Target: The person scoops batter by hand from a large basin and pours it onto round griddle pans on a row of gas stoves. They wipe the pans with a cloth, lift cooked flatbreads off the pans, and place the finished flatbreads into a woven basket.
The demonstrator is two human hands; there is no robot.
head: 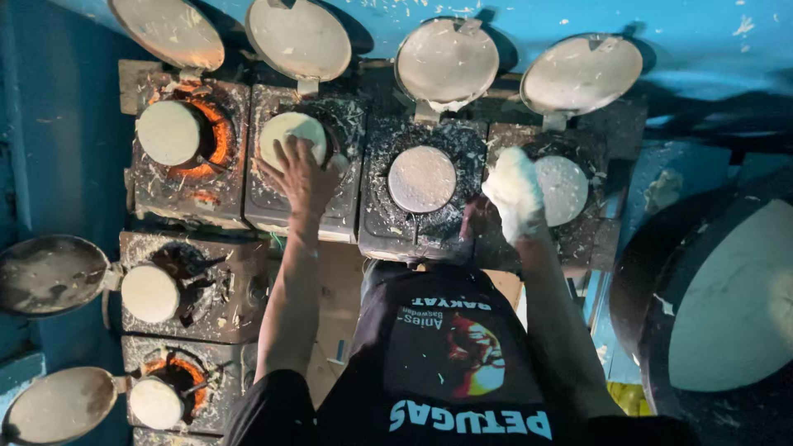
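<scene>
My left hand point(301, 177) reaches forward with fingers spread and rests on the near edge of a pale round cake point(289, 134) in the second stove's pan. My right hand point(514, 194) is coated or wrapped in something white. It hovers at the left edge of the white-filled pan point(566, 190) on the far right stove. Whether that hand grips anything is hidden by the white covering. Between the two hands sits a third round pan point(421, 179) with a grey-white filling.
Several small crusted stoves point(413, 235) stand in a row ahead and in a column at left, with round lids point(446, 62) flipped open. Embers glow under the pans at the far left point(216, 140) and lower left point(178, 372). A big dark basin of white batter point(727, 306) sits at right.
</scene>
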